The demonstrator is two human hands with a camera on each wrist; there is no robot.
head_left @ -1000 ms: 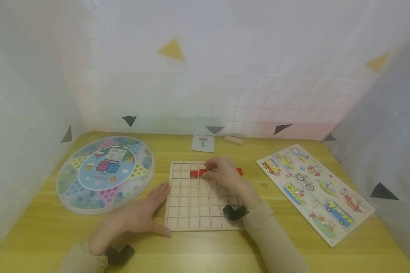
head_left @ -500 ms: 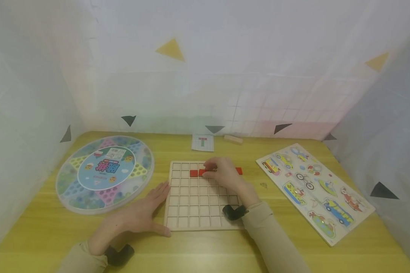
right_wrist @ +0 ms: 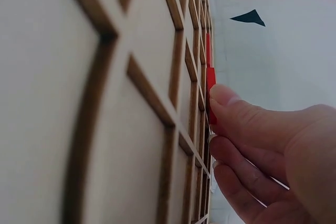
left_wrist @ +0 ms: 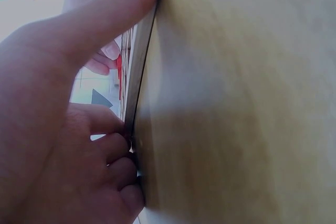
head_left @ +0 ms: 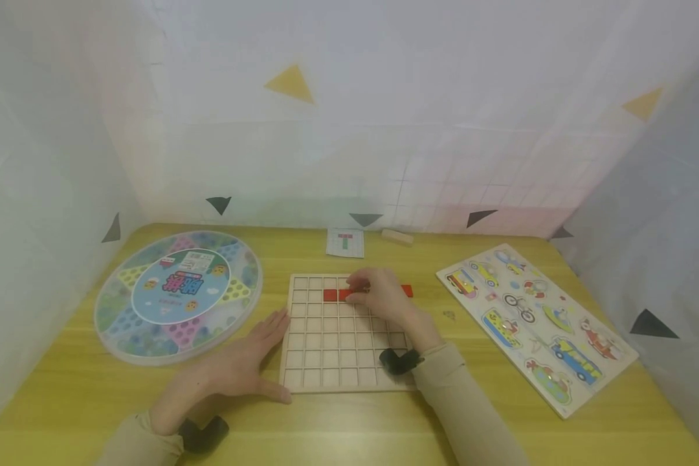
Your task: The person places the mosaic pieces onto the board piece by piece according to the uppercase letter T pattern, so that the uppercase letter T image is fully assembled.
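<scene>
A wooden grid board (head_left: pixel 347 391) lies flat in the middle of the table. My left hand (head_left: pixel 233 369) lies at its left side, thumb and fingers spread apart against the edge; in the left wrist view the thumb (left_wrist: pixel 100 14) touches that edge. Over the far part of the board, my right hand (head_left: pixel 384 301) pinches a red square tile (right_wrist: pixel 211 80) low at the grid. Just left of it another red tile (head_left: pixel 330 295) sits in a cell. More red (head_left: pixel 407 290) shows to the right of the hand, whose fingers hide whatever lies between.
Behind the board are a small card with a T pattern (head_left: pixel 345 243) and a wooden block (head_left: pixel 397 237). A round game box (head_left: pixel 180 288) stands at left. At right lies a vehicle picture puzzle board (head_left: pixel 536 330). Patterned sheets (head_left: pixel 349 142) enclose the table.
</scene>
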